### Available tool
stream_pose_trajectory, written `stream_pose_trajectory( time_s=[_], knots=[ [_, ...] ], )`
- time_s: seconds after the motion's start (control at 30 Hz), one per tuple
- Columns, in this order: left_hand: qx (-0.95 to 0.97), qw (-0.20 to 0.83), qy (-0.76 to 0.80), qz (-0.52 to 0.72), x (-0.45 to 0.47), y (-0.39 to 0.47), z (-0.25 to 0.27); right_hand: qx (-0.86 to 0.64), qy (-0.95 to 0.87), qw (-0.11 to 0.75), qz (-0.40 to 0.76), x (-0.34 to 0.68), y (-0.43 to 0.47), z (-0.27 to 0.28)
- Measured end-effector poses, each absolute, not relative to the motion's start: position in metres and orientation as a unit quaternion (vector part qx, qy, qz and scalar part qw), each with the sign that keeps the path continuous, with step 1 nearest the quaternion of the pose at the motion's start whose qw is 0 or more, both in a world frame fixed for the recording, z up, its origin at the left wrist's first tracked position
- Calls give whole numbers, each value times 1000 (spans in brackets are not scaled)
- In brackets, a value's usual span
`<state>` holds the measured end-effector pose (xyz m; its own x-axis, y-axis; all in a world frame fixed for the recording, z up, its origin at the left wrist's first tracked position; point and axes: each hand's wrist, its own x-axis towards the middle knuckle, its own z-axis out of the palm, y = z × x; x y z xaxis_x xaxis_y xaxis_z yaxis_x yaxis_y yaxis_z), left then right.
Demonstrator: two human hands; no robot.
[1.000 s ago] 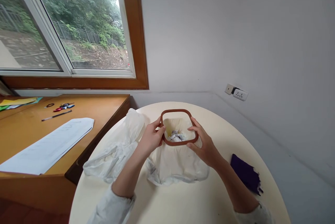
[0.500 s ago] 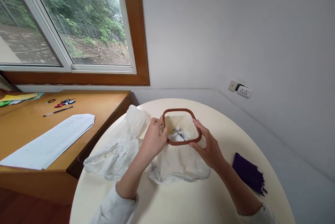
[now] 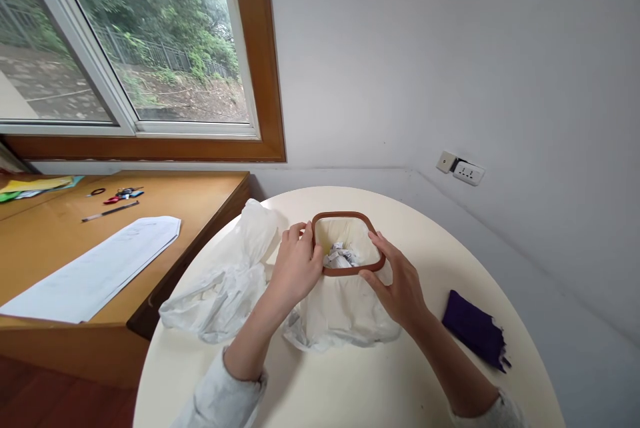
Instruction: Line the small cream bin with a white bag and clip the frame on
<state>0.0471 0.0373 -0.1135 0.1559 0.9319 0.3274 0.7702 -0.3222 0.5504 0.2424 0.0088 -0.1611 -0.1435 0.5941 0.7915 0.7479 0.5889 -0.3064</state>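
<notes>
A small bin lined with a white plastic bag (image 3: pixel 345 311) stands on the round table, the bag hanging down over its outside. Around the bin's mouth sits a brown rim ring (image 3: pixel 347 272), rounded and four-sided. My left hand (image 3: pixel 295 265) pinches the ring's left side between thumb and fingers. On the right side, my right hand (image 3: pixel 403 285) grips the same ring, thumb at the near corner and fingers along the edge. Crumpled paper (image 3: pixel 341 256) lies inside the lined bin. The bin's own walls are mostly hidden by the bag.
Left of the bin, another crumpled white plastic bag (image 3: pixel 225 298) lies on the cream round table (image 3: pixel 325 391). A folded dark purple cloth-like item (image 3: pixel 475 329) is at the right. The wooden desk (image 3: pixel 200 205) holds paper sheets (image 3: pixel 100 275), a pen (image 3: pixel 110 212) and keys (image 3: pixel 125 195).
The far edge of the brown ring has come down slightly, so the ring sits flatter over the bin. Both hands stay on its sides with only a small shift.
</notes>
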Motion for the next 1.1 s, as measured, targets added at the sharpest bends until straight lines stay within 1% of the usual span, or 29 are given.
stream_pose_trajectory(
  time_s=[0.2,0.5,0.67,0.9,1.1],
  knots=[
    [756,133,577,280,46,39,-112,-448,-753,476,-81,242,9,-164],
    [756,146,578,272,44,38,-108,-450,-751,472,-105,240,9,-162],
    [755,145,587,255,43,40,-110,-459,-751,465,-95,241,10,-165],
    [755,140,585,260,42,43,-114,-471,-742,475,-48,239,10,-166],
    [759,150,576,264,40,42,-113,-491,-709,504,52,244,18,-161]
  ],
)
